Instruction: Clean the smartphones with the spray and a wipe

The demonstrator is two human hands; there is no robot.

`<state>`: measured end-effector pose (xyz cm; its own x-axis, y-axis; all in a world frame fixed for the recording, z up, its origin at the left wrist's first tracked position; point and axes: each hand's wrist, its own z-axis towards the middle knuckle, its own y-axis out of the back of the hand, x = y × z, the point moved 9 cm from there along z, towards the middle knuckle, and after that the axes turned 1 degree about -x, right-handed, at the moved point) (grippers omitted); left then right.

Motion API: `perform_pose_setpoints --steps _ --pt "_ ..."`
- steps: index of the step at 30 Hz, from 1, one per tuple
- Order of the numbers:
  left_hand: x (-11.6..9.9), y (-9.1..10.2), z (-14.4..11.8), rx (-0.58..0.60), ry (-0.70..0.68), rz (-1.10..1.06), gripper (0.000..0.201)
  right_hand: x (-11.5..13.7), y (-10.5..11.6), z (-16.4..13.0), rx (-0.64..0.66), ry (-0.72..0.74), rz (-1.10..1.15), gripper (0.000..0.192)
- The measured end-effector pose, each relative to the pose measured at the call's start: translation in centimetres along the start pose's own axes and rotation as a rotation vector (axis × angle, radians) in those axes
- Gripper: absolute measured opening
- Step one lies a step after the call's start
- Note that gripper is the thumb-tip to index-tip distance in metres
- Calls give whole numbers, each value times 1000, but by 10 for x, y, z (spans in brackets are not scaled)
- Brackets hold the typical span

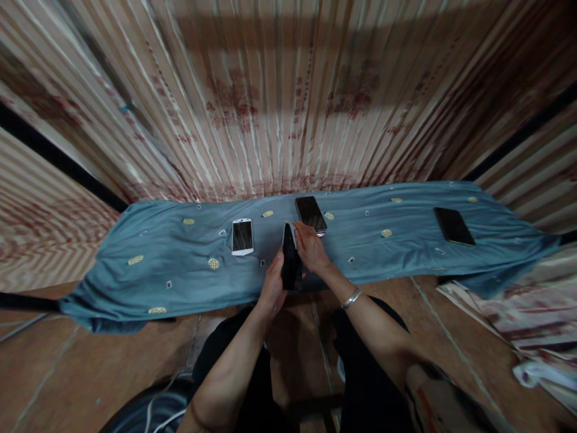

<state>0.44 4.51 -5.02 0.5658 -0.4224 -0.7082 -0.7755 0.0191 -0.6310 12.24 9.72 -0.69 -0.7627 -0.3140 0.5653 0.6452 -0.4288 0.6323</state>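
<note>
A dark phone (290, 258) stands tilted on its edge over the near side of a blue-grey embroidered cloth (180, 264). My left hand (273, 288) grips its lower left side. My right hand (310, 246) holds its upper right edge, fingertips at the top corner. A silver bracelet (351, 297) sits on my right wrist. Just beyond my right hand a black phone (311, 214) lies flat on the cloth. Left of my hands lies a white phone (242, 236), screen up.
Another black phone (453, 225) lies at the cloth's right end. Striped patterned curtains (279, 96) hang behind the cloth. The floor (67, 367) is reddish tile. Crumpled printed fabric (532, 325) lies at the right, and white cables (157, 409) show near my left knee.
</note>
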Motion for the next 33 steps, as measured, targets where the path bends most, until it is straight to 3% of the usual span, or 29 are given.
perform_pose_setpoints --steps 9,15,23,28,33 --pt "-4 5 1 -66 68 -68 38 -11 -11 -2 -17 -90 52 50" --pt "-6 9 7 -83 94 -147 35 2 -13 -9 -51 6 38 52" --pt "-9 14 12 -87 52 -159 33 16 -14 -8 22 76 49 50" --pt "0 16 10 -133 112 -159 30 25 -14 -9 46 115 64 53" --pt "3 14 10 -161 117 -184 39 33 -13 -10 85 124 67 53"
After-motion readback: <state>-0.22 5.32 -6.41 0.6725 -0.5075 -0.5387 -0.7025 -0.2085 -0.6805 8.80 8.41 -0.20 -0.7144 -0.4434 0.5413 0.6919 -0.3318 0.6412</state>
